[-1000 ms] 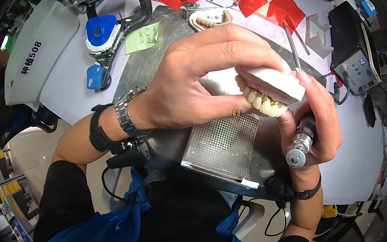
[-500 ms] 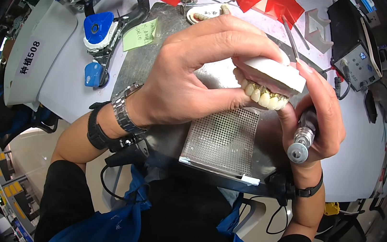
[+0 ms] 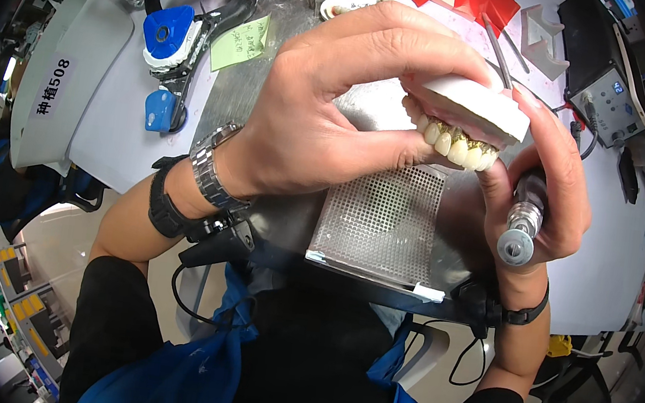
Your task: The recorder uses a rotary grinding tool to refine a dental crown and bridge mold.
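A white table (image 3: 591,275) spreads beyond the fingers (image 3: 405,52). The left hand (image 3: 309,111) and right hand (image 3: 565,191) both grasp — thumbs (image 3: 384,155) below, fingers above — a white-based dental model (image 3: 470,111) between them. The right hand's other fingers clasp a handpiece (image 3: 527,214), its round grey tip (image 3: 516,247) jutting below them.

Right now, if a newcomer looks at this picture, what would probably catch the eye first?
Probably the white-based dental model just right of centre, its pale teeth facing the camera, gripped by the left hand. Next, perhaps, the dark-and-silver handpiece in the right hand, then the bright red sheets along the top.
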A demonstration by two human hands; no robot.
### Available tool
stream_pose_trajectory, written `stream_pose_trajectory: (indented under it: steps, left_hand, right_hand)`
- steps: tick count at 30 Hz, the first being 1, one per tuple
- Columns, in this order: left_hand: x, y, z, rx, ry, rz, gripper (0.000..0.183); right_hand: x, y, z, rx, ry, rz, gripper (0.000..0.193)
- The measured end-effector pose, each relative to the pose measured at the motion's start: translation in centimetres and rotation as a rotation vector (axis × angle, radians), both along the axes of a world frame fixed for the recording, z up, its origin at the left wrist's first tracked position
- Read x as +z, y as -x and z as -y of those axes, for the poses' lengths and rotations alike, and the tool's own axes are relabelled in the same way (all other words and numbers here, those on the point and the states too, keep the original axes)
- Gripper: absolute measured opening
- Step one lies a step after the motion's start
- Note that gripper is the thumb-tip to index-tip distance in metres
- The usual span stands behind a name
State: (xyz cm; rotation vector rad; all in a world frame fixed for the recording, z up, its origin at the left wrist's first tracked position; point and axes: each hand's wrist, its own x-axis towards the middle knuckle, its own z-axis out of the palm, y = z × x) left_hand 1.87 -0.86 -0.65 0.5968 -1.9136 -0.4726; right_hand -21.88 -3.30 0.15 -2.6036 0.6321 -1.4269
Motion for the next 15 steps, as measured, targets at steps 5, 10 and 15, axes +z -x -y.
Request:
stream_pose_trajectory:
  steps: [5,10,15]
  left_hand:
    - [0.0,-0.1,0.0,-0.014,0.017,-0.009,0.059]
    - [0.3,0.1,-0.1,0.022,-0.057,-0.012,0.058]
    - [0.4,1.1,-0.7,0.062,-0.528,-0.314,0.058]
  right_hand:
    - [0.0,0.1,0.0,-0.006,0.000,-0.018,0.044]
    - [0.1,-0.1,0.0,-0.028,-0.018,-0.001,0.048]
    - [0.3,-0.9,-0.7,-0.160,-0.195,-0.020,0.043]
